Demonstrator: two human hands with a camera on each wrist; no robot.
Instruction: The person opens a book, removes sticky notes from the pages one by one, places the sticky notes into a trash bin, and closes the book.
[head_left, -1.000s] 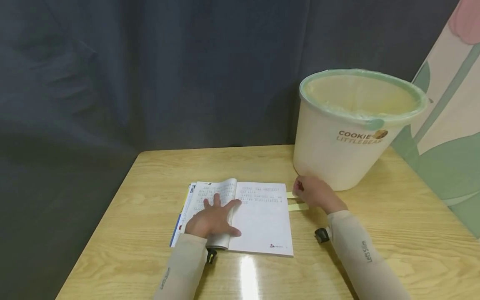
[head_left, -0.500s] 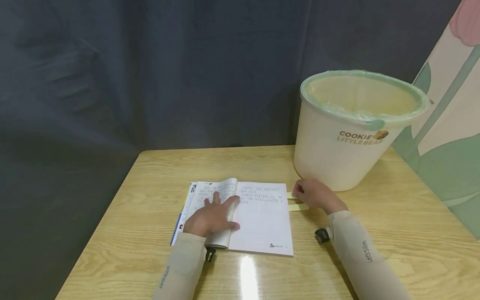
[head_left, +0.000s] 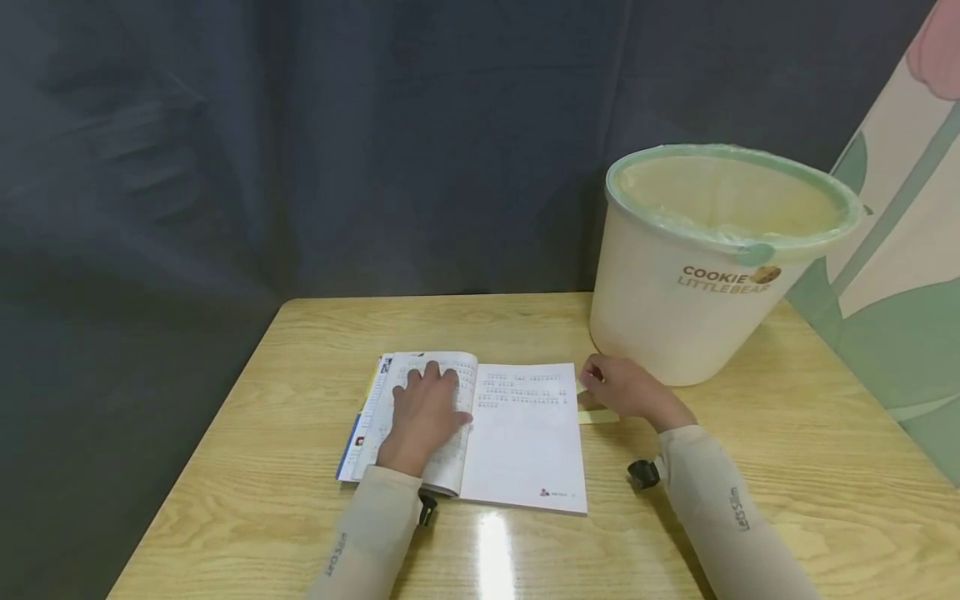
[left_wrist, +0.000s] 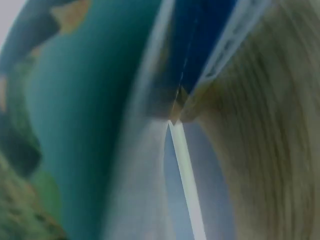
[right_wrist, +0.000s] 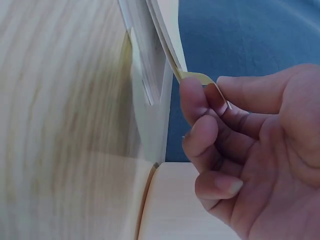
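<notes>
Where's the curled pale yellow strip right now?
In the right wrist view, the strip is right of centre, pinched by the right hand, at the open white-paged book's edge.

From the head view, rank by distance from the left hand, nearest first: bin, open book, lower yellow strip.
1. Open book: directly under the left hand.
2. Lower yellow strip: at the book's right edge.
3. Bin: farther back, to the right.

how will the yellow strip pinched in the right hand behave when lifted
The yellow strip is probably floppy, since it bows between the right hand and the open book. It looks paper-thin, so it's likely very light and may crease easily.
</notes>
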